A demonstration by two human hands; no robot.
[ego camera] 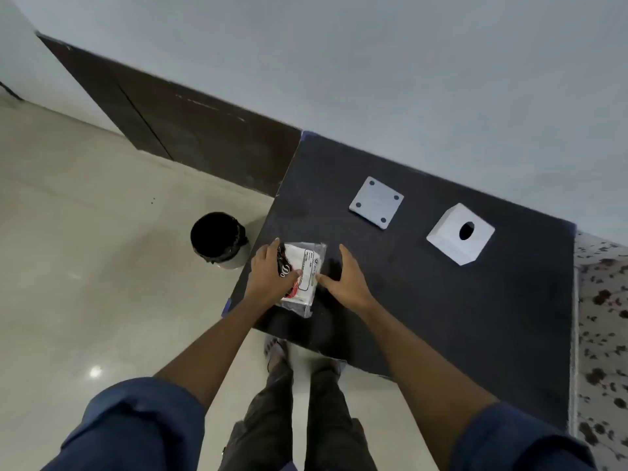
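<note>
Here left hand (270, 275) fingers (272, 249) pinch the packet (307, 266); right hand (346, 280) thumb touches.

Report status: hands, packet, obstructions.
Left hand holds packet, thumb on top. Right hand open, thumb at its edge. Packet on black table. White plate, white block farther back, clear.

Packet (306, 270) lies at the near left of the worktop (441, 317). My left hand (270, 271) holds its left edge, my right hand (346, 278) touches its right. Plate (376, 202) farther back, block (460, 234) to its right. Bin (217, 237) on the floor (85, 266), left of the worktop.
</note>
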